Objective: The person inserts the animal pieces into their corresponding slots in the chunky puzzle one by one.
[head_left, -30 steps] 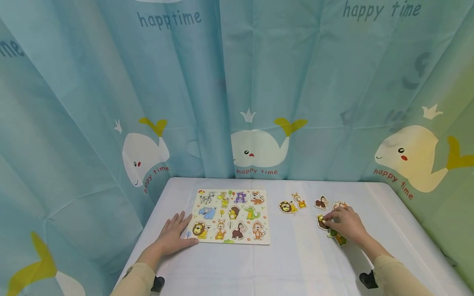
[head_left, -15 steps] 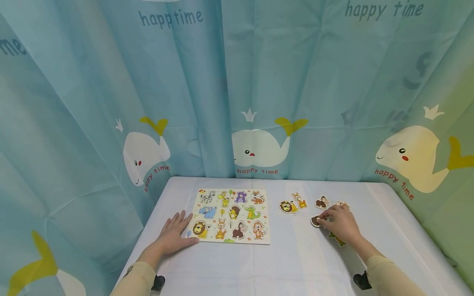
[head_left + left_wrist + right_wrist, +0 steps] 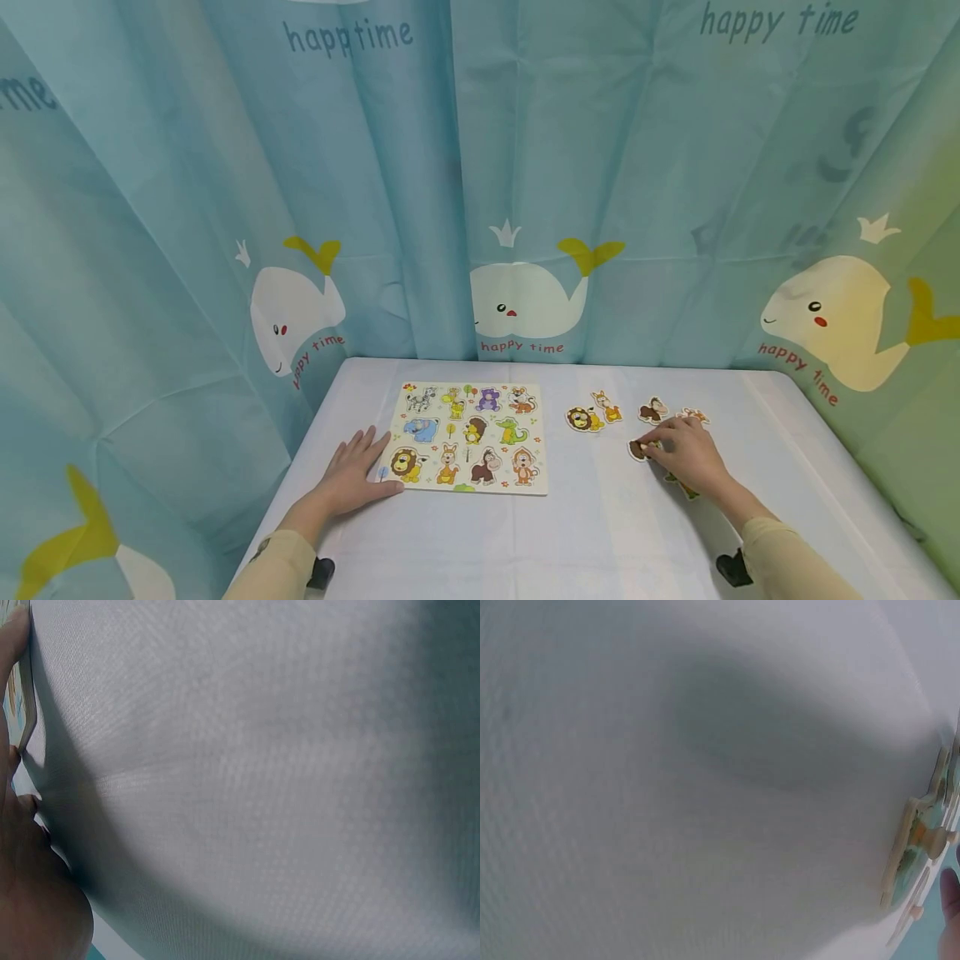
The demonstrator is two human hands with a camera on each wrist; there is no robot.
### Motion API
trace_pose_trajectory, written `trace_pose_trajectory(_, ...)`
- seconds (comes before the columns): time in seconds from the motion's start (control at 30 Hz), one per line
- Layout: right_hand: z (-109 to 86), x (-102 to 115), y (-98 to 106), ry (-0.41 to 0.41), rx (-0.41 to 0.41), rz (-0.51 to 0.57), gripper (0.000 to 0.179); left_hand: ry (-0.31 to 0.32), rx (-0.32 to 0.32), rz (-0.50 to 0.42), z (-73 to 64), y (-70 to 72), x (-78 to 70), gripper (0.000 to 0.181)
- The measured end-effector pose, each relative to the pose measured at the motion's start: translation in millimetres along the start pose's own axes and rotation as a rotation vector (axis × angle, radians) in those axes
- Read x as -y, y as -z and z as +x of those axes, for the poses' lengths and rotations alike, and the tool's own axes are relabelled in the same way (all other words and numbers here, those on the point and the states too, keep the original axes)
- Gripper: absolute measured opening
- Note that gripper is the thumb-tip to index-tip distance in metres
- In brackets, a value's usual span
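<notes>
My left hand (image 3: 352, 479) lies with spread fingers at the left edge of the animal puzzle board (image 3: 467, 479), its thumb touching the lower left corner. In the left wrist view, part of that hand (image 3: 34, 877) and the board's edge show at far left. Right of the board, my right hand (image 3: 692, 457) pinches a brown hedgehog puzzle piece (image 3: 637, 450) between thumb and fingers. Partly under this hand is a green crocodile piece (image 3: 684, 488). The right wrist view shows the green piece (image 3: 906, 870) with its wooden knob (image 3: 934, 841) beside a fingertip.
Between board and right hand lie a lion piece (image 3: 582, 419) and a kangaroo piece (image 3: 609, 408). A gorilla piece (image 3: 652, 408) sits just beyond the right hand, beside a partly hidden monkey piece (image 3: 697, 413). A whale-print curtain (image 3: 525, 167) hangs behind the white table (image 3: 480, 558).
My right hand has moved a little left with the hedgehog piece, away from the crocodile piece, then nearly stopped over the last half second. The left hand has stayed put.
</notes>
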State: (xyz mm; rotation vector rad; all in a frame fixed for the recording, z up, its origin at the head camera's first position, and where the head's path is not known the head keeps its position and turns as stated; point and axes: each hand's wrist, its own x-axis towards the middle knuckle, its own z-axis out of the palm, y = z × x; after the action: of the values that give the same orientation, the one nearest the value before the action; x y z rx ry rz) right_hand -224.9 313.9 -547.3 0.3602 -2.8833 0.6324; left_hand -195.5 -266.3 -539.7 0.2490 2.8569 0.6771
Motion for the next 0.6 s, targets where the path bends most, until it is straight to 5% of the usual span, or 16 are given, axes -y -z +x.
trace_pose_trajectory(0.33,2.1,3.2,-3.2,-0.026,-0.046,-0.007,0.011,-0.001,-0.004,0.002,0.0,-0.4,0.6,0.104)
trace_pose_trajectory(0.6,0.6,4.4,-6.0,-0.09,-0.005,0.026,0.012,-0.002,-0.007,-0.002,-0.4,0.8,-1.2,0.103)
